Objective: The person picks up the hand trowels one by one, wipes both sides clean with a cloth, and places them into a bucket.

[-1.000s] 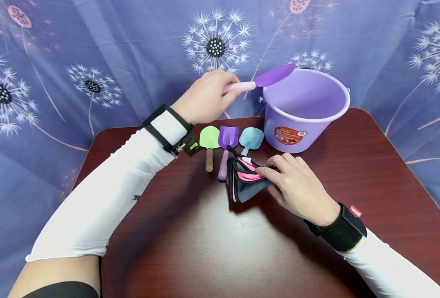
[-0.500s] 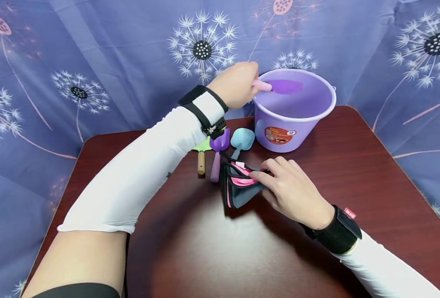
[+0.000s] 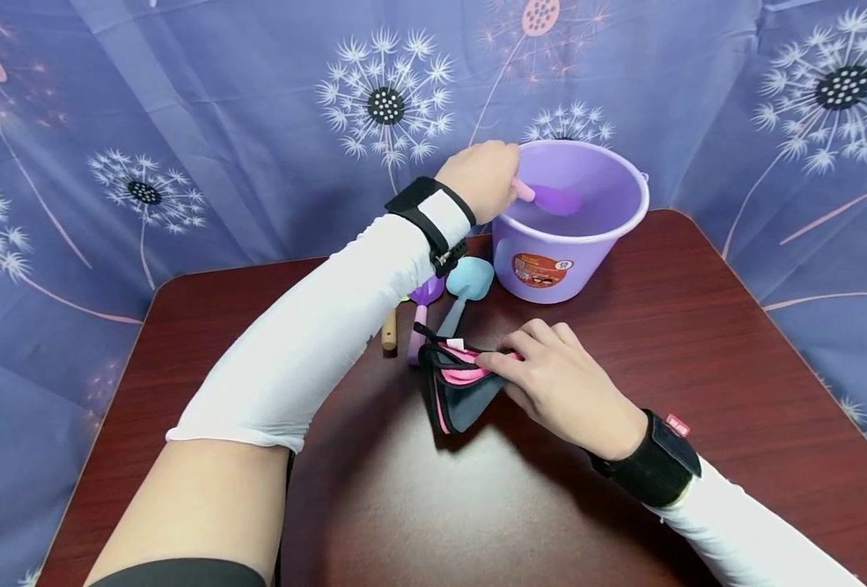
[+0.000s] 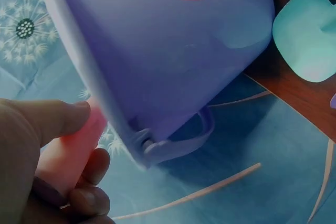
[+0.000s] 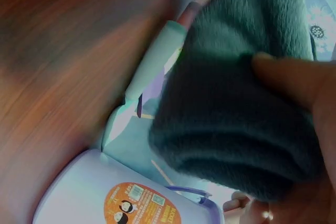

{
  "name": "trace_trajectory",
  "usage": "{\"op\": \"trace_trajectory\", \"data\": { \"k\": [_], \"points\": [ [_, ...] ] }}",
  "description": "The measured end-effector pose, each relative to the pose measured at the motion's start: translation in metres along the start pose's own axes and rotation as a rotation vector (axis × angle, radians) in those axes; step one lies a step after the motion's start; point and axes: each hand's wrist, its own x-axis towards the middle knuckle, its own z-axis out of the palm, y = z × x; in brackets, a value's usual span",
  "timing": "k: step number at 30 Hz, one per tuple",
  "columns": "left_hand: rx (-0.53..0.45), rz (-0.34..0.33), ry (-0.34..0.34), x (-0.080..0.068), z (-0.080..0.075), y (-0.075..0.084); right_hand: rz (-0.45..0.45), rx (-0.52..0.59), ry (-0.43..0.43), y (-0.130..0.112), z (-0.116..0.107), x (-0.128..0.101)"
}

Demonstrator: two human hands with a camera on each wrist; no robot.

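Note:
My left hand (image 3: 485, 175) grips the pink handle (image 4: 73, 153) of a toy shovel, fingers and thumb wrapped round it at the bucket's rim. The shovel's purple blade (image 3: 560, 200) slants down inside the mouth of the lilac bucket (image 3: 587, 253). Over the table's middle, my right hand (image 3: 565, 383) pinches a folded dark grey cloth (image 3: 470, 403) with pink lining and black edging between thumb and fingers. Its fuzzy grey outside (image 5: 226, 93) fills much of the right wrist view.
A light blue toy shovel (image 3: 470, 279) and a purple one (image 3: 428, 291) lie left of the bucket, their handles toward me. A wooden handle (image 3: 389, 330) shows beside them, its green head mostly hidden by my left arm. A patterned blue curtain (image 3: 257, 122) hangs behind the table (image 3: 697, 342).
My left hand has moved right to the bucket, and the purple blade has dipped from above the rim to inside. My right hand keeps holding the cloth, slightly nearer me in view.

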Motion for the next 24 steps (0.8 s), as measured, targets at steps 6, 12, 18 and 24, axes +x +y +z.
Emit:
{"op": "trace_trajectory", "data": {
  "k": [6, 12, 18, 24],
  "points": [
    [-0.034, -0.012, -0.018, 0.008, 0.012, 0.001, -0.019, -0.038, -0.054, -0.003, 0.004, -0.003],
    [-0.031, -0.028, -0.022, 0.009, 0.017, 0.002, -0.035, -0.011, -0.063, -0.003, 0.006, -0.004],
    [-0.017, -0.037, -0.018, 0.01, 0.02, 0.001, -0.029, -0.006, -0.054, -0.003, 0.008, -0.005],
    [-0.041, -0.043, -0.015, 0.012, 0.022, -0.002, -0.024, -0.005, -0.074, 0.0, 0.009, -0.006]
  ]
}}
